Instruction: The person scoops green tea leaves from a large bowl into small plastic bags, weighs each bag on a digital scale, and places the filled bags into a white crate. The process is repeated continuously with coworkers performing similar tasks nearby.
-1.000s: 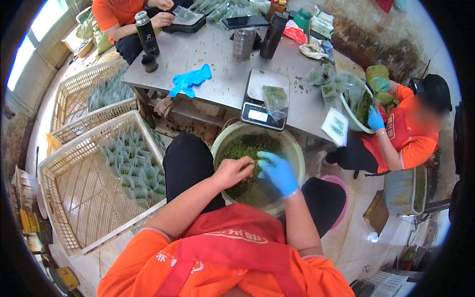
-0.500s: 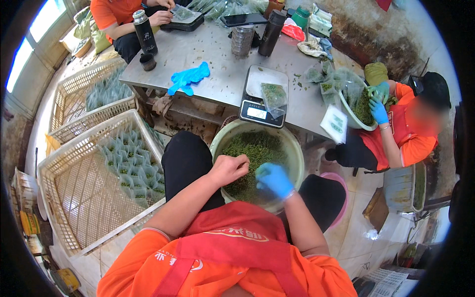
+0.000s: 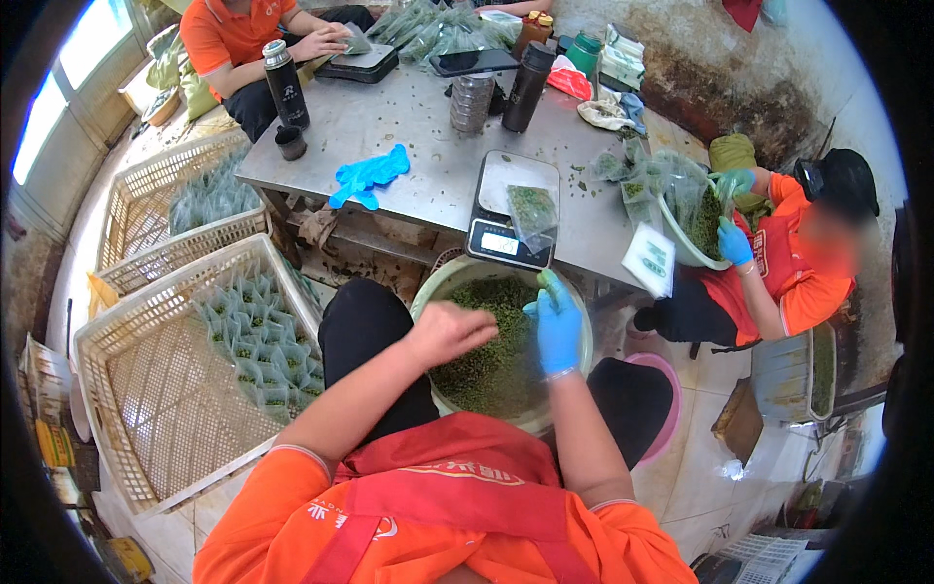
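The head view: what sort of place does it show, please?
Probably a small packing workroom. A digital scale with a filled bag stands on a metal table, a basin holds loose green pieces, and a plastic crate holds rows of similar bags.

An orange short-sleeved shirt [image 3: 243, 530] with thin pale trim [image 3: 613, 504] at the cuffs and white printed marks [image 3: 387, 527] on the front; over it a red apron [image 3: 457, 501] with red straps [image 3: 341, 550] and a pale-outlined print [image 3: 462, 471]; black trousers [image 3: 365, 331]; the right hand [image 3: 557, 326] in a thin blue glove [image 3: 560, 346], greenish at the fingers [image 3: 555, 288]; the left hand [image 3: 450, 334] bare
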`<state>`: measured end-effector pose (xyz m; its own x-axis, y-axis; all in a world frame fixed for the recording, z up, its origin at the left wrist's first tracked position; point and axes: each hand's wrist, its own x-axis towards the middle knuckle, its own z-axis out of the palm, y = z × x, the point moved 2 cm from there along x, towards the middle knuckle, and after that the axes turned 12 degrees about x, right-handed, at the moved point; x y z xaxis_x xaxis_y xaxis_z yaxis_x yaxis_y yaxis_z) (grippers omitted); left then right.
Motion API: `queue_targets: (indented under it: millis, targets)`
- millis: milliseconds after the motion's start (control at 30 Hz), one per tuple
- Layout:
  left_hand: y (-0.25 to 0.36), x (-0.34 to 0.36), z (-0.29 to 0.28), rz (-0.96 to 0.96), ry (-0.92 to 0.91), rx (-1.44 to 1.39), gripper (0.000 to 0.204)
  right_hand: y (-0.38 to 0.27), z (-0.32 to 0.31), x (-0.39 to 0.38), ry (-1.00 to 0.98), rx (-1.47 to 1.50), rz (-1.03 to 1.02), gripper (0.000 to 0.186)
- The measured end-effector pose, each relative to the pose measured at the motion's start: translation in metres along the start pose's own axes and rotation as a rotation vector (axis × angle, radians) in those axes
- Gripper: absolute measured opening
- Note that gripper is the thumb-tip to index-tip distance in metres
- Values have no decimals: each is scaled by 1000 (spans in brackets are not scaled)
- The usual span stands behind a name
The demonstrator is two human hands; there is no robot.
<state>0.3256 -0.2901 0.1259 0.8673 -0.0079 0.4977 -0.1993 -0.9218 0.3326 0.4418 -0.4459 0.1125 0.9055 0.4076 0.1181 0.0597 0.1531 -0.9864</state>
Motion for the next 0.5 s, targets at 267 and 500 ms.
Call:
queue_targets:
  millis: [267, 500]
  targets:
    - [-80, 29, -17, -567, 201, -33, 19, -14, 22, 50, -112, -882, -565, 39]
    - [-73, 32, -3, -472, 215, 154, 26, -23, 48, 107, -173, -1143, -580, 26]
